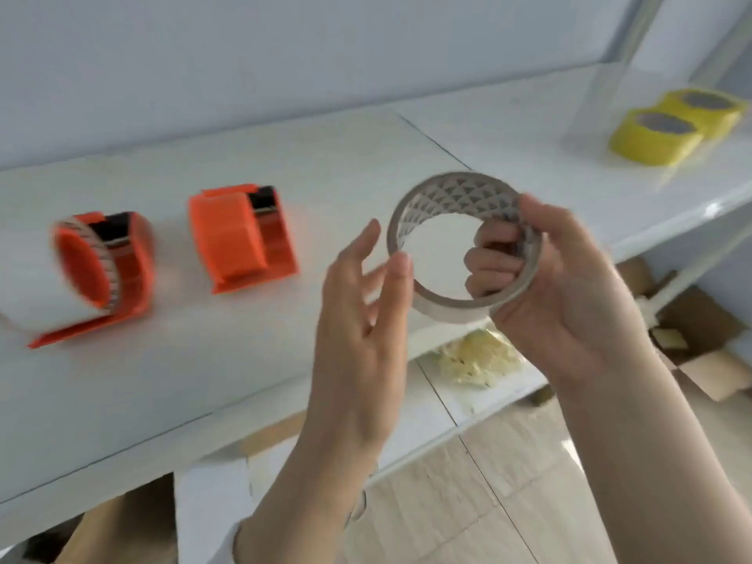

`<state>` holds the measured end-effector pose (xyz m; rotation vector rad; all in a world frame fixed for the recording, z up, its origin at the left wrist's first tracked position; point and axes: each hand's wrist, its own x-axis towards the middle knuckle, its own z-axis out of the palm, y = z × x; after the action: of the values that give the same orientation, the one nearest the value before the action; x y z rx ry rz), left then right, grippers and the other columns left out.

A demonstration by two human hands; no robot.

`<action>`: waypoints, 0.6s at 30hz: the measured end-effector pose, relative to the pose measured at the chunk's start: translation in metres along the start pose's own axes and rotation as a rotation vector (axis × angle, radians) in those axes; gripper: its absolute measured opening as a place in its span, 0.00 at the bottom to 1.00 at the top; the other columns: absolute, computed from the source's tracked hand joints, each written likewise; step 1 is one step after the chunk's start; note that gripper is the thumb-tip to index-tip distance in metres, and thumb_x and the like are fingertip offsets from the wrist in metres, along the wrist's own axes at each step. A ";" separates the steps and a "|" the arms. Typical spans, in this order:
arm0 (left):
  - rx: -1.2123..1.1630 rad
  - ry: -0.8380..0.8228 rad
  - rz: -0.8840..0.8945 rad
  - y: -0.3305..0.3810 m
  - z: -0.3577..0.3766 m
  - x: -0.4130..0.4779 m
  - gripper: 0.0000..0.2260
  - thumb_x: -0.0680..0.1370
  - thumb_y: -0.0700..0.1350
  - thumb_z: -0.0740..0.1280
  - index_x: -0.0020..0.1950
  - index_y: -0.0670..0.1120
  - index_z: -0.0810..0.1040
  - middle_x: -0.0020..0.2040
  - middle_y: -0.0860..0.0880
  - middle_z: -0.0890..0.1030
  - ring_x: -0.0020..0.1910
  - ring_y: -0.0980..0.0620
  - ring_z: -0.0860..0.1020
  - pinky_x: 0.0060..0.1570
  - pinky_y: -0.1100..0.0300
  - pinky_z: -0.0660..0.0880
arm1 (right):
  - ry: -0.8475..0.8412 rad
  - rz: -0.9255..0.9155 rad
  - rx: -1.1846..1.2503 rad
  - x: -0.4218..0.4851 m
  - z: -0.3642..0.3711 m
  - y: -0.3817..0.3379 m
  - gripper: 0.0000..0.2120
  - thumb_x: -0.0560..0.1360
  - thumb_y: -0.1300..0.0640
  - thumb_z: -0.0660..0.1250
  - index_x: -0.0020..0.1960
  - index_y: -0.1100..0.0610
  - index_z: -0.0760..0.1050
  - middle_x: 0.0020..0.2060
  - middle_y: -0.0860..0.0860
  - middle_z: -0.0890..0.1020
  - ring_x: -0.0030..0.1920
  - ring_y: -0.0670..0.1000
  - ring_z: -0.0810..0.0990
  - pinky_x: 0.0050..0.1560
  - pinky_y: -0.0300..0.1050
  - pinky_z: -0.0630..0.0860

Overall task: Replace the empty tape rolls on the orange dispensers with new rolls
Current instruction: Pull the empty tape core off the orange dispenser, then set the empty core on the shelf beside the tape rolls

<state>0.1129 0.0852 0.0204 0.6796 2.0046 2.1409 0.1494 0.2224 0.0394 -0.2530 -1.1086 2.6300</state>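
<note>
Shelf edge (pixel 203 433) beneath, right hand (pixel 569 287) gripping empty roll (pixel 447 193), left hand (pixel 358 319) slack beside it

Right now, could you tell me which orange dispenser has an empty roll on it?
The left dispenser: a cardboard core sits on it; the right dispenser has none.

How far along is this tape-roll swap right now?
Done: the right orange dispenser looks stripped, no roll on it. In hand: the right-hand grip holds an empty cardboard core, the left-hand grip open beside it. To do: the left orange dispenser seems to carry a core still, and both yellow tape rolls sit unfitted on the shelf.
</note>
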 end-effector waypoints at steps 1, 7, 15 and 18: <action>-0.101 -0.094 -0.090 -0.002 0.018 -0.003 0.20 0.75 0.56 0.59 0.64 0.49 0.71 0.59 0.54 0.78 0.55 0.59 0.80 0.55 0.60 0.76 | 0.039 -0.016 -0.023 -0.016 -0.016 -0.009 0.06 0.70 0.53 0.63 0.42 0.55 0.69 0.29 0.47 0.72 0.25 0.43 0.68 0.26 0.33 0.69; -0.259 -0.469 -0.403 -0.041 0.138 -0.017 0.10 0.79 0.45 0.58 0.56 0.44 0.75 0.52 0.47 0.82 0.40 0.56 0.84 0.40 0.60 0.79 | 0.443 -0.021 -0.301 -0.108 -0.134 -0.052 0.16 0.64 0.47 0.66 0.46 0.56 0.81 0.37 0.50 0.84 0.36 0.47 0.82 0.41 0.39 0.80; -0.111 -0.853 -0.672 -0.111 0.305 -0.070 0.14 0.80 0.46 0.57 0.63 0.44 0.71 0.59 0.45 0.79 0.50 0.47 0.83 0.54 0.50 0.77 | 0.845 0.007 -0.034 -0.203 -0.286 -0.078 0.12 0.63 0.52 0.67 0.41 0.58 0.82 0.35 0.51 0.84 0.35 0.48 0.83 0.40 0.41 0.82; -0.085 -0.906 -0.761 -0.127 0.355 -0.082 0.13 0.79 0.45 0.57 0.62 0.43 0.72 0.57 0.44 0.79 0.50 0.46 0.82 0.56 0.48 0.75 | 0.925 0.005 0.060 -0.223 -0.328 -0.091 0.12 0.63 0.53 0.67 0.43 0.60 0.79 0.33 0.50 0.84 0.35 0.48 0.83 0.39 0.40 0.82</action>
<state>0.3046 0.3912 -0.1167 0.5770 1.3329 1.1474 0.4638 0.4330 -0.1094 -1.2791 -0.6781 2.0910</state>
